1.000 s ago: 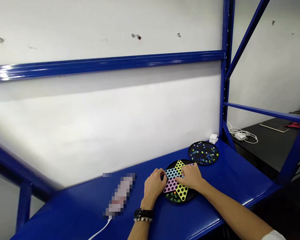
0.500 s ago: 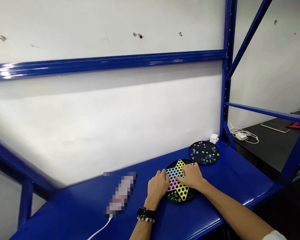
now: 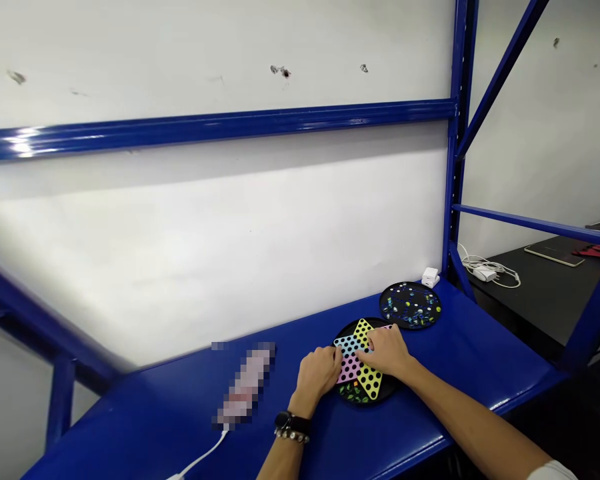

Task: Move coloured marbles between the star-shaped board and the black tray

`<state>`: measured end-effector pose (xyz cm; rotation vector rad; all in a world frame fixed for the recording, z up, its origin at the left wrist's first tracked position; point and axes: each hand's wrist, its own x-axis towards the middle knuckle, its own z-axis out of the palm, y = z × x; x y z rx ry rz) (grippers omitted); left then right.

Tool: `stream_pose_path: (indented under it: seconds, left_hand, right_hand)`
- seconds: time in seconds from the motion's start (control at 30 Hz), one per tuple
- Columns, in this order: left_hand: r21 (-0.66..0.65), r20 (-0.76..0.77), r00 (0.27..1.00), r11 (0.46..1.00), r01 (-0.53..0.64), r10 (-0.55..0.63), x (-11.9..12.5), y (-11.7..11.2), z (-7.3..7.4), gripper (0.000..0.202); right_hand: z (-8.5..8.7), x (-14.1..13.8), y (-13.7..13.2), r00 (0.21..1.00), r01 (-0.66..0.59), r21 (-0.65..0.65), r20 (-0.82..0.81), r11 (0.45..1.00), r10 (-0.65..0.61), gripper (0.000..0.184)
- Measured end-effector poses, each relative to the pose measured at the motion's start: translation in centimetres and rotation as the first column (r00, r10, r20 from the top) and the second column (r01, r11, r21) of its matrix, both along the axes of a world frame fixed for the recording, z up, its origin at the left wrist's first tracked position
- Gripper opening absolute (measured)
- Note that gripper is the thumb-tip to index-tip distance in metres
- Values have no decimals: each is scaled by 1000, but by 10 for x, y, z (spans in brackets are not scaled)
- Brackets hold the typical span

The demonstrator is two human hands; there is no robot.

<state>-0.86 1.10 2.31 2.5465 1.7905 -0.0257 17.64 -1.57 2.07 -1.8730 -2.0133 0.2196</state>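
A star-shaped Chinese checkers board [image 3: 351, 362] in yellow, blue and pink, dotted with dark holes, rests on a round black tray [image 3: 361, 401]. My left hand [image 3: 320, 375], its fingers curled, grips the board's left edge; the fingertips are partly hidden. On the board's right side, my right hand [image 3: 387, 351] is closed, with the thumb on the upper face and the other fingers bent over the far part. Both hands cover parts of the star. Green leaf-like shapes show on the tray below the board's near left edge.
Behind to the right lies a second round dark tray [image 3: 410, 305] with blue, white and yellow spots. White adapters [image 3: 431, 277] stand by the blue post [image 3: 455, 167]. A blurred-out pinkish object [image 3: 247, 383] with a white cable [image 3: 203, 457] lies left on the blue table [image 3: 145, 427].
My left hand has slid slightly toward me along the board's edge, showing more of the blue corner. My right hand keeps its place on the board. The whole view has shifted a little.
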Motion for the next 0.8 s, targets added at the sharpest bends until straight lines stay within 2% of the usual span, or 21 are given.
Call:
stream_pose_path:
  seconds: [0.1,0.23,0.3,0.43,0.57,0.8]
  left_hand:
    - [6,17,1000,1000,-2,2,-1,1,-2,51]
    - [-17,18,1000,1000,7,-7,-2,2,-2,41]
    - [-30,22,1000,1000,-3,4,-2,3,-2,42]
    - [-13,55,996,998,-63,63,-1,3,3,55]
    - [45,102,987,990,-132,127,1,2,8,58]
    - [76,33,994,991,-111,108,4,-1,8,53]
  right_hand:
    - [0,0,0,1000,-8,6,23,1000,7,34]
    - [0,-1,-1,999,-10,6,32,1000,10,34]
    - [0,-1,-1,1000,-10,5,23,1000,10,33]
    - [0,-1,-1,1000,-7,12,10,1000,7,33]
    - [1,0,0,1000,-8,6,-2,1000,8,33]
    - [-1,0,1,1000,-7,20,-12,1000,8,31]
